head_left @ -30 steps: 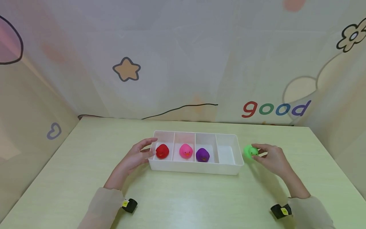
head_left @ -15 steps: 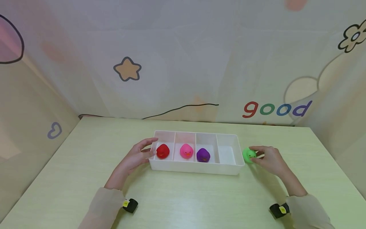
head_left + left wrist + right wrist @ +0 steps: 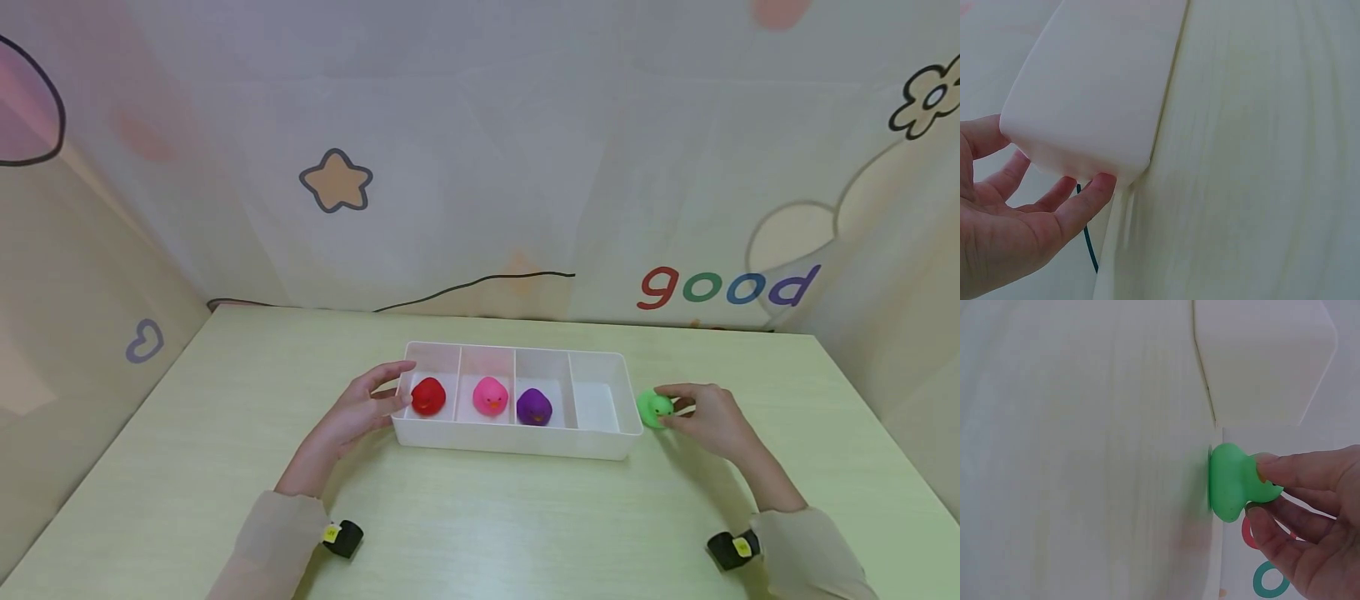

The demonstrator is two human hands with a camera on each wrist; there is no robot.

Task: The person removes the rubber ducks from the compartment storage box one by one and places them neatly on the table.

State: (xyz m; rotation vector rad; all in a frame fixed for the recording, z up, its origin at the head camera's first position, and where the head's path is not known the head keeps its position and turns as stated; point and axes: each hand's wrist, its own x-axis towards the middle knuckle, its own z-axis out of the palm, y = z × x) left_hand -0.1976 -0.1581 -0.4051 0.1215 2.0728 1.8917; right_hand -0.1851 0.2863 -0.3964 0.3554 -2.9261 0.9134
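My right hand [image 3: 708, 419] pinches a green toy duck [image 3: 649, 408] just beyond the right end of a white box [image 3: 510, 439] with compartments. In the right wrist view the duck [image 3: 1227, 484] has its base at or very near the tabletop, with fingers around its head. My left hand [image 3: 367, 407] grips the box's left end; the left wrist view shows fingertips [image 3: 1105, 182] against the end wall. Inside the box sit a red duck [image 3: 428, 397], a pink duck [image 3: 491, 396] and a purple duck [image 3: 534, 407], each in its own compartment. The rightmost compartment holds nothing.
The box stands on a pale wooden table [image 3: 480, 517]. Behind it hangs a printed cloth backdrop [image 3: 480, 167], which also encloses both sides. Each wrist carries a small black camera, one on the left [image 3: 343, 539] and one on the right [image 3: 732, 551].
The right hand has shifted slightly left and down with the green duck, bringing it closer to the box's right end and the tabletop. The left hand has stayed on the box.
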